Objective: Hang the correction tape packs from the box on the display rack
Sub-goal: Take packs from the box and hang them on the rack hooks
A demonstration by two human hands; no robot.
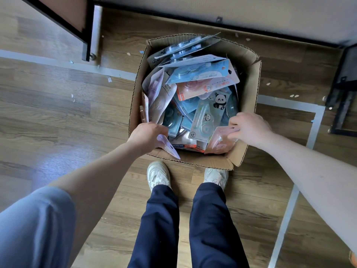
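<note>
Packs of correction tape (195,88) fill an open cardboard box (249,97) that stands on the wooden floor (58,113), heaped above its rim in blue, pink and white cards. One card near the middle shows a panda (219,101). The person stands right behind the box, white shoes (158,176) just beside its near flap and dark trousers (208,229) below.

Both hands reach into the near side of the box. The left hand (146,135) has its grip closed on a pale pack (169,147) whose pointed end sticks out over the near edge. The right hand (251,128) has its fingers pinched on a pink pack (220,141) that leans against the near right corner of the box.

Grey tape lines (311,132) cross the floor, small paper scraps lie scattered, and dark metal frame legs (88,35) stand at the upper left and right.
</note>
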